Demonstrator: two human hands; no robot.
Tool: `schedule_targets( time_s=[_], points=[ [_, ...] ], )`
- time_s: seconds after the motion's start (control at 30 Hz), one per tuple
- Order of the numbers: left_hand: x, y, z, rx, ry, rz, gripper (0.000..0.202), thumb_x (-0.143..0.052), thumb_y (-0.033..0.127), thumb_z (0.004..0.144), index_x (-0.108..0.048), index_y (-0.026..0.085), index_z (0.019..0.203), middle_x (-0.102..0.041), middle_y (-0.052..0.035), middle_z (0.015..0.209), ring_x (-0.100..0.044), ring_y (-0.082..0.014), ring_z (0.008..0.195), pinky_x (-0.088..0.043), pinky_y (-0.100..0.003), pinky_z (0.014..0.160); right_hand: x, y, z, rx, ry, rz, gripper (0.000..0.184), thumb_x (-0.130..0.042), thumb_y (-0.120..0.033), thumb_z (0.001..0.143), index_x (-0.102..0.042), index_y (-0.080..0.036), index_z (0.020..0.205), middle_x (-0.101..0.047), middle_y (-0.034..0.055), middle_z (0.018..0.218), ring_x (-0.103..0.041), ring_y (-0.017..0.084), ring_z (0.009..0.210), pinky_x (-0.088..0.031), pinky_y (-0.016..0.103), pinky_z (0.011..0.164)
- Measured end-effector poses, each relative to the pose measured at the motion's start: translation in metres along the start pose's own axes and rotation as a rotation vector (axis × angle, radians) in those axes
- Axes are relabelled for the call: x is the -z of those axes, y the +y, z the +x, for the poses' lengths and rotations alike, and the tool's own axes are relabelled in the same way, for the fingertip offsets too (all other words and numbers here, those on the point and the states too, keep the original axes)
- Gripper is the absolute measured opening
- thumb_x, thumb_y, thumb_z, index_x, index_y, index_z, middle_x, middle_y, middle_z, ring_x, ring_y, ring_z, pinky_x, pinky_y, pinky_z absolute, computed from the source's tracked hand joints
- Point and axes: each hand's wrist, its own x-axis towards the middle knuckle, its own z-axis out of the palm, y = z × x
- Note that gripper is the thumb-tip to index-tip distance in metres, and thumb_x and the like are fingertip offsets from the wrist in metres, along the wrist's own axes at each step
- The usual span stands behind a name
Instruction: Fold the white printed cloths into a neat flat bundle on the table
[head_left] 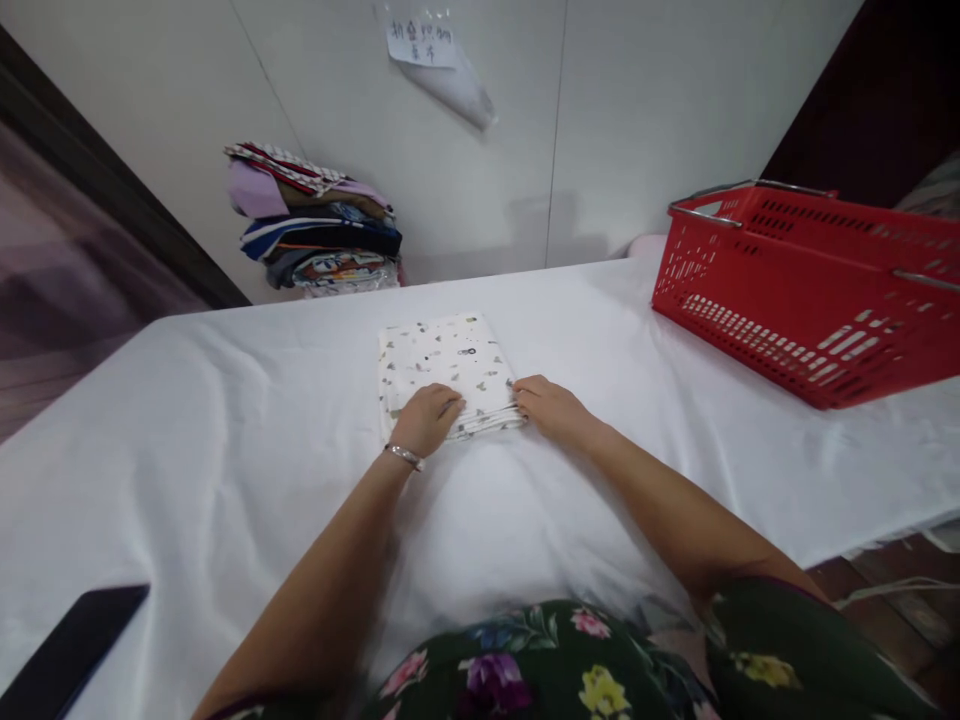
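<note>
A white cloth (442,350) with small grey-green printed figures lies folded into a layered, near-square stack on the white-covered table. My left hand (429,415), with a silver bracelet at the wrist, is closed on its near edge, left of the middle. At the near right corner, my right hand (549,405) pinches the folded layers from the side. The fingertips of both hands are partly hidden against the fabric.
A red plastic basket (780,290) with metal handles stands on the right. Folded textiles (322,225) are piled beyond the far edge at left. A dark phone-like slab (75,645) lies near left. Wrinkled white cover drapes the table (247,420); a paper sign (421,42) hangs on the wall.
</note>
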Motion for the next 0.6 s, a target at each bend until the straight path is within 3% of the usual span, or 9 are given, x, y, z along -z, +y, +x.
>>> schedule_targets(
  time_s=[0.17,0.43,0.6],
  points=[
    [0.0,-0.002,-0.003,-0.066,0.004,-0.002,0.028,-0.041,0.037,0.086,-0.063,0.02,0.092,-0.062,-0.0056,0.1,-0.054,-0.0194,0.094,-0.041,-0.033,0.086,0.0,-0.001,0.0,-0.042,0.06,-0.066,0.025,-0.039,-0.017,0.088,-0.061,-0.019,0.099,-0.052,0.0097,0.12,-0.045,0.022,0.107,-0.04,0.034,0.082],
    [-0.001,-0.005,-0.003,-0.118,0.005,0.043,0.027,-0.042,0.035,0.086,-0.063,0.019,0.092,-0.062,-0.0058,0.098,-0.054,-0.0201,0.093,-0.042,-0.035,0.086,0.004,-0.013,0.0,-0.103,0.128,0.037,0.023,-0.039,-0.014,0.087,-0.06,-0.019,0.093,-0.055,0.0074,0.113,-0.047,0.018,0.102,-0.042,0.03,0.08],
    [-0.004,-0.004,-0.004,-0.154,0.038,0.078,0.026,-0.042,0.033,0.086,-0.063,0.018,0.09,-0.063,-0.0064,0.097,-0.054,-0.0211,0.091,-0.044,-0.037,0.084,-0.005,-0.014,-0.004,-0.148,0.059,-0.105,0.022,-0.038,-0.014,0.088,-0.06,-0.018,0.091,-0.056,0.0079,0.107,-0.047,0.018,0.096,-0.041,0.029,0.076]
  ],
)
